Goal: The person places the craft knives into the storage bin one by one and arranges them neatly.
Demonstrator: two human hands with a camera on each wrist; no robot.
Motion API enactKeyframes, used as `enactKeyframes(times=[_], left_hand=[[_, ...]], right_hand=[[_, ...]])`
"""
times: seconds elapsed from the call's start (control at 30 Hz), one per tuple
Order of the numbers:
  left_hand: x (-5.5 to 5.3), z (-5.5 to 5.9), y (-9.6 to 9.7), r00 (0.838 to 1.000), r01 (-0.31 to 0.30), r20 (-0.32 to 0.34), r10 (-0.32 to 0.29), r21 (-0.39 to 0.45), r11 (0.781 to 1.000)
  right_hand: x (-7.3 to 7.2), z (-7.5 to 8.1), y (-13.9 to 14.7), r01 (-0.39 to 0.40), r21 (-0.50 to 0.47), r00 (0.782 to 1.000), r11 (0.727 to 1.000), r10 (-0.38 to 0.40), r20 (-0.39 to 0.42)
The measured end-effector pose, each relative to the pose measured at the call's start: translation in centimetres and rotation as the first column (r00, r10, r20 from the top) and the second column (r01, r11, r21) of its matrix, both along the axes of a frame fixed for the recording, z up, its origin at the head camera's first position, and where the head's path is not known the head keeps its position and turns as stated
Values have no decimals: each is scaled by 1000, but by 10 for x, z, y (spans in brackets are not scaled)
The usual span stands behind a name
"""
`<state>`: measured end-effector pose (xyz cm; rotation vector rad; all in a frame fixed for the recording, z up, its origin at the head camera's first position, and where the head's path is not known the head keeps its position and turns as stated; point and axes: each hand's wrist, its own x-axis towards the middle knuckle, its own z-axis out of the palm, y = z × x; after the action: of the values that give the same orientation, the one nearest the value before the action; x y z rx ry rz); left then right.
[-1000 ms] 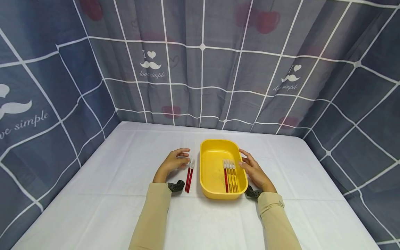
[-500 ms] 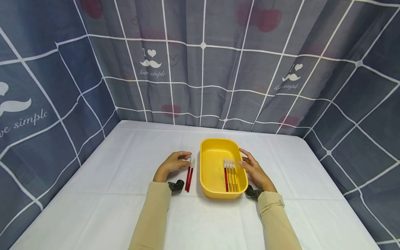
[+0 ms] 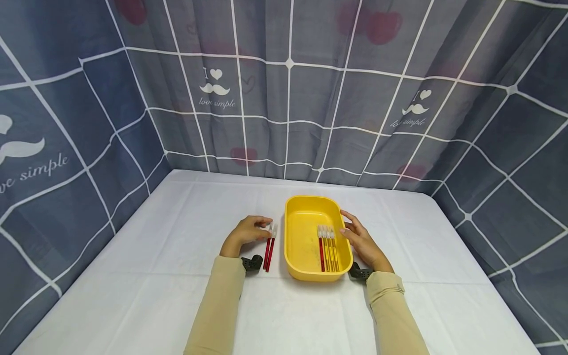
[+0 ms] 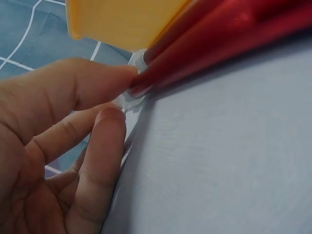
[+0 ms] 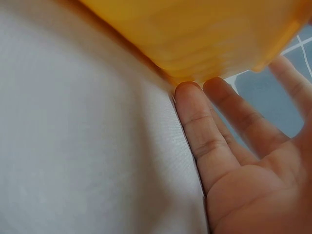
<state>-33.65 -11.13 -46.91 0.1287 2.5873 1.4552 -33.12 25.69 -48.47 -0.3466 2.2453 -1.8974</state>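
Note:
My left hand (image 3: 248,230) pinches the pale tip of a slim red pen-like stick (image 3: 267,254) on the white cloth. A second red stick (image 3: 271,254) lies just to its right, nearly parallel. In the left wrist view, thumb and finger (image 4: 109,141) meet at the clear collar below a red barrel (image 4: 190,53). Right of these sticks stands a yellow tray (image 3: 301,241). Inside it, one red stick (image 3: 321,256) lies beside several yellow sticks (image 3: 330,256), pale tips pointing away. My right hand (image 3: 363,245) rests against the tray's right side, its fingers (image 5: 195,112) fairly straight.
A white cloth (image 3: 155,286) covers the table. Dark grey-blue checked curtains (image 3: 266,138) stand along the back and both sides. A black wrist piece (image 3: 252,263) sits at the left cuff, with another black piece (image 3: 359,272) at the right.
My left thumb and fingers have moved slightly right and closed together on the left red stick's tip. My right hand and the tray have stayed in place.

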Motion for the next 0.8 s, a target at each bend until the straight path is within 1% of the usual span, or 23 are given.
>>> enactKeyframes(times=[0.2,0.37,0.5,0.63,0.8], left_hand=[[0,0,0,1000,-7,-7,7,0,1000],[1,1,0,1000,-12,0,12,20,1000],[2,3,-1,1000,-11,8,11,47,999],[2,4,-1,1000,-3,12,2,94,996],[2,4,-2,1000,-8,19,5,141,990]], right_hand=[[-1,-1,0,3,2,1000,1000,-3,-1],[0,0,1,-3,10,1000,1000,3,-7],[1,1,0,-10,1,1000,1000,10,-1],[1,1,0,-11,-5,1000,1000,11,1],[0,2,0,-5,1,1000,1000,5,-1]])
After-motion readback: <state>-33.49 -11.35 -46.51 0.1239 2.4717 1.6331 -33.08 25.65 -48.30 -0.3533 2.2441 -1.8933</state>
